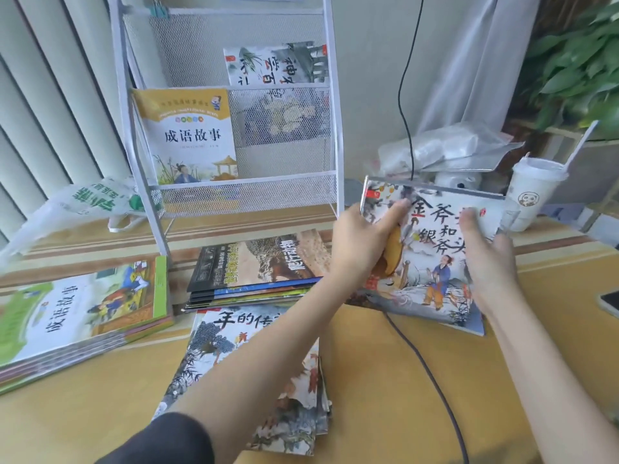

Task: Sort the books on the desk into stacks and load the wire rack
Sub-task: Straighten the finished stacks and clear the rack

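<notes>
Holding a picture book [432, 259] up off the tabletop [385, 390] between both hands, I have it tilted with its cover facing me, toward the right side of the tabletop. My left hand [360, 242] pinches the book's upper left corner, thumb across the cover and the other digits hidden behind it. My right hand [489, 259] lies against the right edge with fairly straight fingers [469, 222] spread on the cover; whether any of them curl round the back I cannot tell.

The wire rack [227, 128] stands at the back edge of the tabletop, up and to the left of the book, so the left hand is the nearer one to it. The book's long axis runs roughly left to right, slightly slanted. The rack's lower pocket already holds a yellow-topped book [187, 135], and its upper pocket an ink-painting book [278, 63].

Three stacks lie flat on the tabletop: a green-covered stack [77, 316] at the left edge, a dark-covered stack [254, 266] just before the rack's foot, and a painted-cover stack [254, 380] near the front, under my left forearm. The held cover looks most like that last stack's style, so I judge it belongs there or in the upper pocket.
</notes>
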Demonstrator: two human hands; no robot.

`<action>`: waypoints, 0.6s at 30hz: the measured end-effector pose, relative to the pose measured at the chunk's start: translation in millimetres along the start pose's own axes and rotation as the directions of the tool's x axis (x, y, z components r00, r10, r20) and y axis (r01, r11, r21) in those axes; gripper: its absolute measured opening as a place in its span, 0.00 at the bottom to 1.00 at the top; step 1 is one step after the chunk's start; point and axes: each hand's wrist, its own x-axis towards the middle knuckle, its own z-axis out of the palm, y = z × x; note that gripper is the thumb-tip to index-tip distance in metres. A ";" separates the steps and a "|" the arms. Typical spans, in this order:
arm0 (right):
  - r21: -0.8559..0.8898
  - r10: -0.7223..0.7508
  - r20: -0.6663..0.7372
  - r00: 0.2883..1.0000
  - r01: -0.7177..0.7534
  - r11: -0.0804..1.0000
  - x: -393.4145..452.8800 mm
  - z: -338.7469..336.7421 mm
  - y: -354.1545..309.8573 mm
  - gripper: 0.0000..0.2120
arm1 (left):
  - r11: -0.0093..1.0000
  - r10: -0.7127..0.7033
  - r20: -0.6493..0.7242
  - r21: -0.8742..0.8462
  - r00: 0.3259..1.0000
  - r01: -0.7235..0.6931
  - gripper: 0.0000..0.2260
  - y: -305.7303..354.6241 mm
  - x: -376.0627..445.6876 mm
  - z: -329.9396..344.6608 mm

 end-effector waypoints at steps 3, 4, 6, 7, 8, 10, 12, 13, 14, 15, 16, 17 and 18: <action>-0.116 -0.064 0.094 0.994 0.075 0.990 -17.5 17.2 -32.1 0.10 | 0.985 -0.051 0.062 0.168 0.997 0.040 0.20 26.3 9.3 -45.9; -0.147 -0.049 0.161 0.986 0.073 0.986 -27.0 23.7 -37.8 0.10 | 0.971 -0.091 0.107 0.232 0.990 0.064 0.20 28.0 9.2 -67.2; -0.200 0.043 0.299 0.953 0.018 0.980 -47.9 38.7 -37.6 0.12 | 0.932 -0.179 0.137 0.341 0.974 0.124 0.20 22.8 -1.6 -110.5; -0.226 0.097 0.357 0.929 -0.015 0.974 -59.2 48.9 -30.8 0.19 | 0.914 -0.219 0.119 0.373 0.968 0.160 0.19 17.4 -12.2 -129.7; -0.267 0.168 0.400 0.901 -0.061 0.962 -73.0 61.0 -23.4 0.27 | 0.894 -0.252 0.094 0.405 0.963 0.194 0.18 9.8 -24.2 -147.3; -0.327 0.272 0.449 0.851 -0.127 0.936 -99.6 84.2 -4.6 0.35 | 0.829 -0.321 0.025 0.490 0.947 0.269 0.20 -8.3 -46.8 -176.0; -0.351 0.298 0.442 0.846 -0.143 0.925 -121.8 103.3 15.4 0.35 | 0.739 -0.368 -0.059 0.587 0.928 0.330 0.24 -29.7 -64.5 -193.9; -0.379 0.293 0.407 0.865 -0.132 0.916 -130.5 109.4 23.9 0.34 | 0.711 -0.371 -0.100 0.609 0.923 0.351 0.25 -36.8 -73.5 -197.0; -0.411 0.266 0.347 0.900 -0.109 0.905 -138.4 113.2 28.9 0.33 | 0.690 -0.351 -0.147 0.628 0.925 0.361 0.26 -43.9 -80.9 -197.6; -0.429 0.205 0.279 0.938 -0.069 0.900 -143.0 115.3 32.7 0.31 | 0.659 -0.303 -0.206 0.660 0.931 0.360 0.27 -46.4 -89.0 -196.8; -0.438 0.130 0.234 0.963 -0.015 0.899 -144.9 115.7 34.2 0.28 | 0.604 -0.228 -0.264 0.717 0.937 0.348 0.27 -47.7 -95.1 -197.2; -0.440 0.061 0.221 0.973 0.044 0.897 -145.1 115.6 34.8 0.27 | 0.555 -0.143 -0.305 0.763 0.942 0.331 0.25 -48.1 -100.8 -198.9; -0.442 0.025 0.235 0.972 0.084 0.893 -143.7 115.5 37.8 0.26 | 0.547 -0.092 -0.328 0.772 0.940 0.323 0.23 -49.3 -105.1 -202.6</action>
